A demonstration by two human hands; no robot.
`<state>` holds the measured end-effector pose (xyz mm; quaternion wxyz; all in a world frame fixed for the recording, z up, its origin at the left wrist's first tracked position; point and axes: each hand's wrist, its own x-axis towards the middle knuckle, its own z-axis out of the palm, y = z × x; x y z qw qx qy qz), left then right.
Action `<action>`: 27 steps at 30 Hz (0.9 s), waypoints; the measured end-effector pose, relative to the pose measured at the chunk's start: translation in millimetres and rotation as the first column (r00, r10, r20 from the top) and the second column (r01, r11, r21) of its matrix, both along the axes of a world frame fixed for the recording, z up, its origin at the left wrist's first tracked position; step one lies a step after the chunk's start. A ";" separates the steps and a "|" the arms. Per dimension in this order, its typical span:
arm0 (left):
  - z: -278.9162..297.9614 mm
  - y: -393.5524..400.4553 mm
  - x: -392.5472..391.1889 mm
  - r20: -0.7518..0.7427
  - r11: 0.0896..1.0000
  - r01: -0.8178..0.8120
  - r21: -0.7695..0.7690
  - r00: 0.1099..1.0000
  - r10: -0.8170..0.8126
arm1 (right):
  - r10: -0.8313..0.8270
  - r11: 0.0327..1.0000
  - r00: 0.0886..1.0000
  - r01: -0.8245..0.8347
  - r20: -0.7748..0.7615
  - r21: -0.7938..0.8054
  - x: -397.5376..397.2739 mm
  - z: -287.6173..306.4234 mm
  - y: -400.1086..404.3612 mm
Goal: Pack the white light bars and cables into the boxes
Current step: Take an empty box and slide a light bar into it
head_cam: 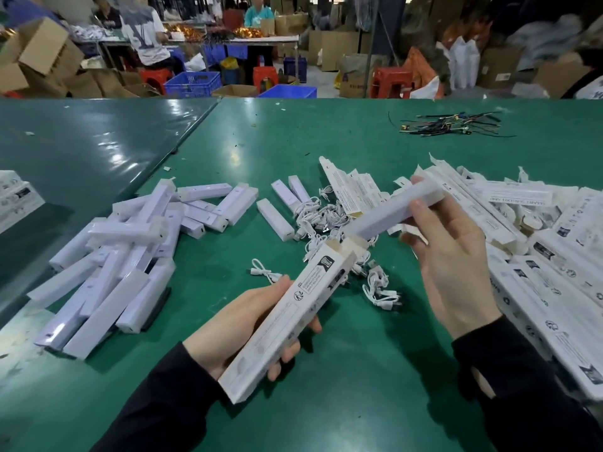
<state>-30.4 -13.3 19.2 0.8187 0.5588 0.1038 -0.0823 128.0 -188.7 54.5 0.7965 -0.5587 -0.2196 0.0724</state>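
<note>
A long printed box (287, 318) is gripped by the left hand (241, 324), open end up; a white light bar (394, 210) is pinched in the right hand (453, 262) just above it

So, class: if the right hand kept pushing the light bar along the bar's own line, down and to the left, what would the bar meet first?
Most likely the open end of the box held by the left hand. The light bar in the right hand points at that opening, with its tip just short of it, though depth is unclear.
</note>
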 end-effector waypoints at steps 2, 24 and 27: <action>0.2 0.3 -1.2 0.028 0.999 0.035 -0.007 0.999 -0.034 | 0.025 1.000 1.000 -0.025 0.011 0.017 -0.3 1.4 -0.1; -3.7 3.1 -1.5 0.356 0.758 -0.355 0.548 0.918 0.173 | 0.235 0.863 0.960 -0.135 0.151 -0.487 -1.8 17.1 -16.3; -3.5 8.6 -4.9 0.373 0.667 -0.332 0.667 0.924 0.086 | 0.308 0.814 0.947 -0.213 0.090 -0.541 -0.4 23.7 -22.6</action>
